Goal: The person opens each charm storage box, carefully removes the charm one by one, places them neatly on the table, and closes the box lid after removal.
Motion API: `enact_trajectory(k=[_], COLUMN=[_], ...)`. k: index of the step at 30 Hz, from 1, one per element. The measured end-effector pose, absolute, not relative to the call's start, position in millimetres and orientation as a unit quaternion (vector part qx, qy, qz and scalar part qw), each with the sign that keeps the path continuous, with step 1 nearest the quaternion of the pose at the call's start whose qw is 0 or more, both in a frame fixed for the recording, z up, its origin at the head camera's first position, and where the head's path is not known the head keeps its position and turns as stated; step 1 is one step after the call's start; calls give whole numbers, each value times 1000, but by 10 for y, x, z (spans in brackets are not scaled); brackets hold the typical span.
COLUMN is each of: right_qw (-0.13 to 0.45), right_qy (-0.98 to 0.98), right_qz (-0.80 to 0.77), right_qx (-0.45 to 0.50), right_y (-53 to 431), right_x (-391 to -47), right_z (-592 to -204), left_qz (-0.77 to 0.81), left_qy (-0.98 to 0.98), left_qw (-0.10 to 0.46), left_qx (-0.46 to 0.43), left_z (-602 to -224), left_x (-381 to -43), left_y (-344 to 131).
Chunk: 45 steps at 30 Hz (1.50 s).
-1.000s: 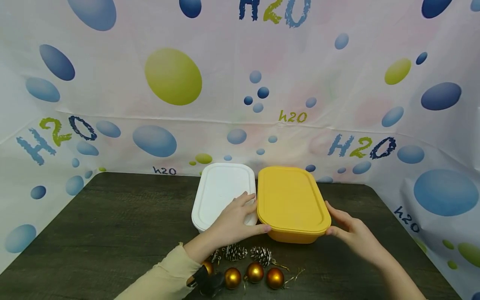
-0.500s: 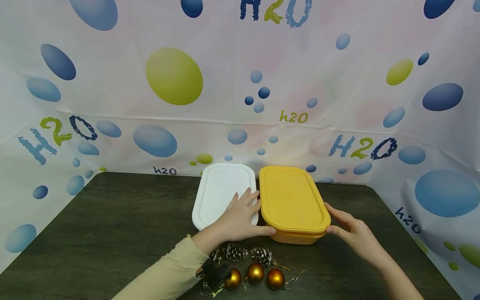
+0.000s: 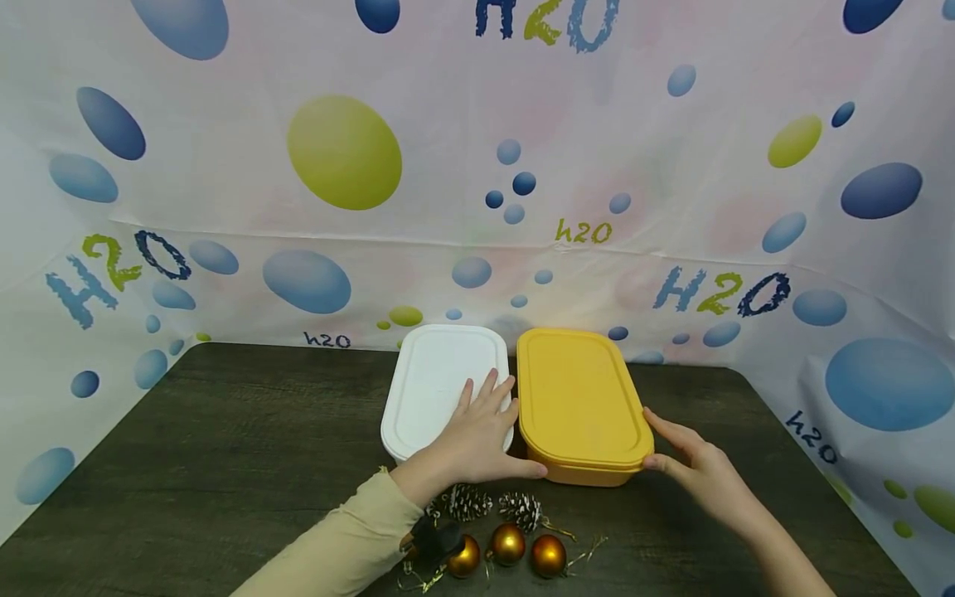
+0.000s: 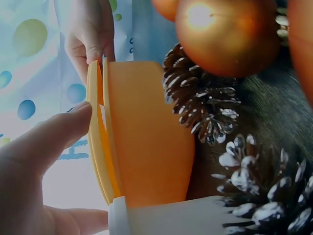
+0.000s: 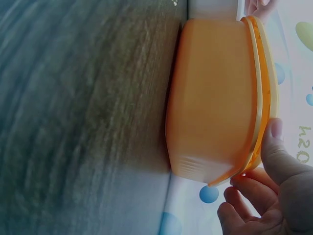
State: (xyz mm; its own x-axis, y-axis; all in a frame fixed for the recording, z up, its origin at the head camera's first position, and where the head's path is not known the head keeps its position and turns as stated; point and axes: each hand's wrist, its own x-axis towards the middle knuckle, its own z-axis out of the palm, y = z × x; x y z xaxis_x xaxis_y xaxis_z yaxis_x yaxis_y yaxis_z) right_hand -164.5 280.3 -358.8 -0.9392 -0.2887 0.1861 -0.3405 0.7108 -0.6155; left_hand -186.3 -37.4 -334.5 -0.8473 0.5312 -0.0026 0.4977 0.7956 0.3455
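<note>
A yellow lid (image 3: pixel 582 394) lies on an orange plastic container (image 5: pixel 215 98); both wrist views show a narrow gap between lid and rim along the near side. My right hand (image 3: pixel 705 477) holds the lid's near right corner, thumb (image 5: pixel 276 142) against the lid and index finger bent at the rim. My left hand (image 3: pixel 473 439) has its fingers spread over the right side of a white lidded container (image 3: pixel 433 381). Its outstretched thumb (image 4: pixel 73 120) reaches the near left edge of the yellow lid.
In front of the containers lie several snow-tipped pine cones (image 3: pixel 520 509) and several orange-gold ball ornaments (image 3: pixel 548 555) with gold strings. The dark wooden table (image 3: pixel 224 464) backs onto a white printed cloth (image 3: pixel 418 149).
My left hand has shifted slightly right, its fingers spreading wider over the white container. The yellow lid has turned a little and moved slightly left at its near right corner, with my right hand following.
</note>
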Motion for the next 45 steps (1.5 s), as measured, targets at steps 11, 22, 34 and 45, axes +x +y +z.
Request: enact_trajectory(k=[11,22,34,45], right_qw=[34,25,-5,1], right_qy=[-926,-928,-929,-923], right_qz=[334,330,333,335], right_qx=[172,172,164,190], right_y=[2819,2830,2836,2839], right_x=[-1634,-1606,-1608,-1587], right_z=[-3594,-3602,-3616,-3625], left_qz=[126,121,114,166], left_qy=[952,953,954,940], left_qw=[6,16,24,34], left_qx=[279,278,277,295], left_z=[-3366,-3371,-3409,-3371], left_x=[-1847,-1826,-1801,-1727], left_y=[-332,-313,-324,-351])
